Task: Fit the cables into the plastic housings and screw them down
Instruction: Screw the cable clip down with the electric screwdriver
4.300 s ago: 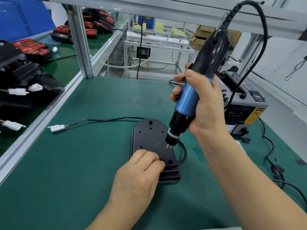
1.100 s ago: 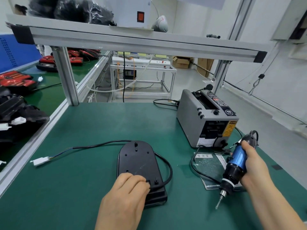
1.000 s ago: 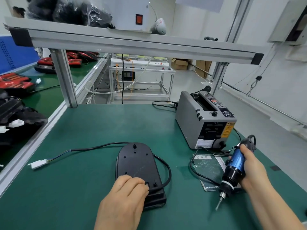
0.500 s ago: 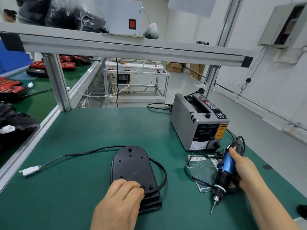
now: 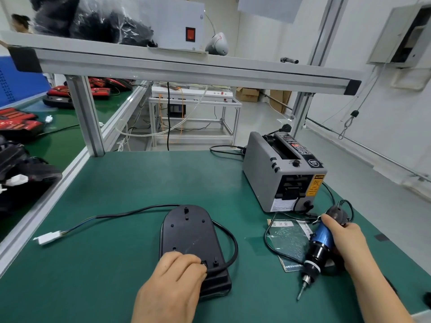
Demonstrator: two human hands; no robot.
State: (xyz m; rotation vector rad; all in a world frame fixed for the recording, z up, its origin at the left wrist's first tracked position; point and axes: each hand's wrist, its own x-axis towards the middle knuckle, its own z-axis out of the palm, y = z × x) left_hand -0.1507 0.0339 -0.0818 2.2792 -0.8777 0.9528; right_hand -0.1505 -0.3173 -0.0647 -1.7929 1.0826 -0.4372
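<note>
A black oval plastic housing [image 5: 189,231] lies flat on the green mat [image 5: 116,264]. A black cable [image 5: 229,248] loops out of its near right side, and runs from behind its far end left to a white connector [image 5: 47,237]. My left hand [image 5: 173,283] rests on the housing's near end, fingers curled, fingertips beside the cable clamp; whether it pinches anything is hidden. My right hand [image 5: 342,241] grips a blue and black electric screwdriver [image 5: 318,248] low over the mat to the right, bit pointing down and toward me.
A grey tape dispenser [image 5: 283,176] stands at the back right with its cord on the mat. A clear plastic bag [image 5: 289,241] lies under the screwdriver. Aluminium frame posts [image 5: 85,115] and a shelf cross above. Black and red parts [image 5: 21,127] fill the neighbouring bench at left.
The right hand took the screwdriver off the housing and lowered it to the right, near the mat. The left hand has stayed on the housing's near end. The view tilted up.
</note>
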